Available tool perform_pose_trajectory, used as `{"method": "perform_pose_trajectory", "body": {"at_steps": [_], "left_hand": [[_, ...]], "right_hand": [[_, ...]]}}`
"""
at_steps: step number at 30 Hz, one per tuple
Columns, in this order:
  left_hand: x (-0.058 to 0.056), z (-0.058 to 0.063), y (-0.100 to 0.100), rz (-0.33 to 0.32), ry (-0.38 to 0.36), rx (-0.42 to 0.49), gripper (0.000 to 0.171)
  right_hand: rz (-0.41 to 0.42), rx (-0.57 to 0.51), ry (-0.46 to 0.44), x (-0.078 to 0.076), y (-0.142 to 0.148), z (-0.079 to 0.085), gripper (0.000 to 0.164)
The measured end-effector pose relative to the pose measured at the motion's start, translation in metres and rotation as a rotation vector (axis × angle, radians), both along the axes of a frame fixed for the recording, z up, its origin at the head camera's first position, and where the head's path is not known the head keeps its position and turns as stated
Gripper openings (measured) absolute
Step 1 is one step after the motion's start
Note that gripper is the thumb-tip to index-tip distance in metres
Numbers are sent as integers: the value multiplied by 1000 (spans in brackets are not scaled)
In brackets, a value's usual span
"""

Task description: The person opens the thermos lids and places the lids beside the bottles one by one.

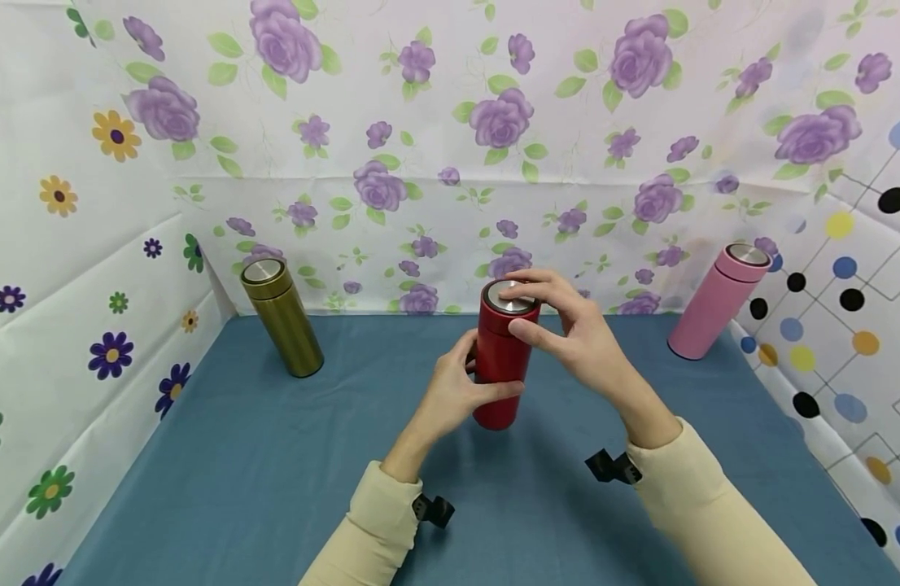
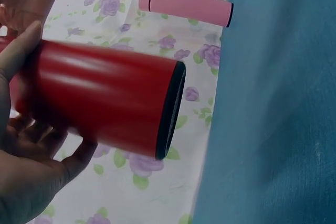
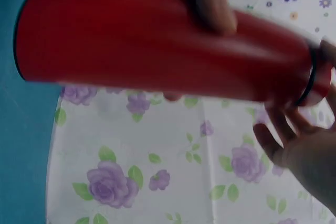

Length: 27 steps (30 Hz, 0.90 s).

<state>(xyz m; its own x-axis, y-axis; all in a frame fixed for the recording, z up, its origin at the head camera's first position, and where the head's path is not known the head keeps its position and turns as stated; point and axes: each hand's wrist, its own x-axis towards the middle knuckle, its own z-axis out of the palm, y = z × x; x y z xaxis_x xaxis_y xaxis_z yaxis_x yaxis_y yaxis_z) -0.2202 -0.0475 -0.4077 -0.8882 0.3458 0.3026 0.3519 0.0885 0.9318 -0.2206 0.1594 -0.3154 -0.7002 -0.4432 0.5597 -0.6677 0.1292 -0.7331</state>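
A red thermos flask (image 1: 500, 358) with a steel-topped lid (image 1: 510, 299) is held up in the middle, slightly tilted. My left hand (image 1: 457, 391) grips its body from the left, thumb across the front. Around the lid curl the fingers and thumb of my right hand (image 1: 567, 325). In the left wrist view the black-rimmed base of the red thermos flask (image 2: 113, 98) shows, apart from the blue cloth. The right wrist view shows the red thermos flask (image 3: 147, 45) lengthwise, with my right hand (image 3: 310, 140) at its lid end.
On the blue cloth (image 1: 274, 488), an olive-gold flask (image 1: 283, 321) stands at the back left. A pink flask (image 1: 719, 303) stands at the back right. Flowered sheeting (image 1: 391, 244) rises behind, and patterned sheets border both sides.
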Motion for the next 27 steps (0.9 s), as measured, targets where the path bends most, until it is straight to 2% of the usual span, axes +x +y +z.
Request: {"method": "perform_pose_trajectory", "body": {"at_steps": [3,10,16,21,27], "left_hand": [[1,0,1,39,11,10,72],[1,0,3,104,19,-17,71],[2,0,5,131,35,-41,70],[1,-2,5,104,38,-35,72],[1,-1,1,24,23,-32,72]], "right_hand": [[-89,12,28,5,-6,-4,36],[-194,-8,120,8,-17,-14,41],[-280,-22,200,9,-24,-17,45],[-240,-64,171,10,-20,-14,43],[-74,-74,74,6,-5,-4,33]]}}
